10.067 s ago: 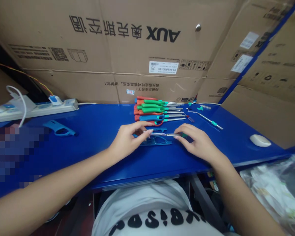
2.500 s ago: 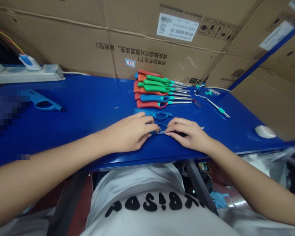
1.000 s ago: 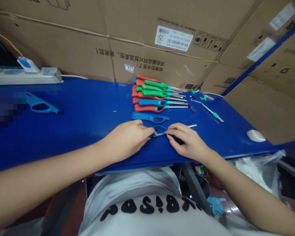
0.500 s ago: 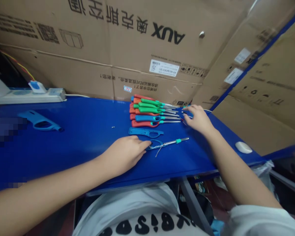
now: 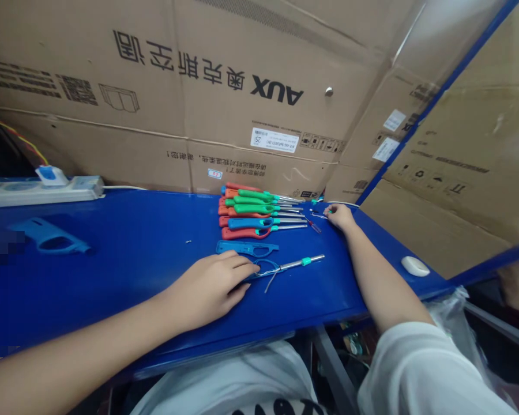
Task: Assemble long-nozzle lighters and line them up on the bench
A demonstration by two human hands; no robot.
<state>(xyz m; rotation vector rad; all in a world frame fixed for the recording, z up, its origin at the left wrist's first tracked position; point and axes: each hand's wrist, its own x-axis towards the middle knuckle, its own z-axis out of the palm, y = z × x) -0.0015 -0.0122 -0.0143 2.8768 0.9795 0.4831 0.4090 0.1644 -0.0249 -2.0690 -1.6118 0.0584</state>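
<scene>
My left hand [image 5: 214,283] is closed over the handle end of an opened blue gas lighter [image 5: 268,267], its metal tube pointing right and loose wires showing. Just beyond lies a loose blue handle shell [image 5: 247,248]. Several long-nosed lighters [image 5: 248,223] with red, green and blue handles are stacked side by side behind it. To the right of their tips, my right hand [image 5: 341,216] has its fingers pinched together by some small parts with thin wires [image 5: 318,214]; what is in the fingers is too small to make out. A small screwdriver [image 5: 313,226] lies nearby.
Cardboard walls [image 5: 190,144] stand behind and to the right of the blue table [image 5: 134,276]. A power strip [image 5: 82,187] sits at the left back, with another blue handle shell [image 5: 47,235] before it. A white oval object [image 5: 415,266] lies at the right.
My right hand has closed from spread fingers into a pinch near the small wired parts. My left hand stays on the blue lighter. The camera view has shifted somewhat.
</scene>
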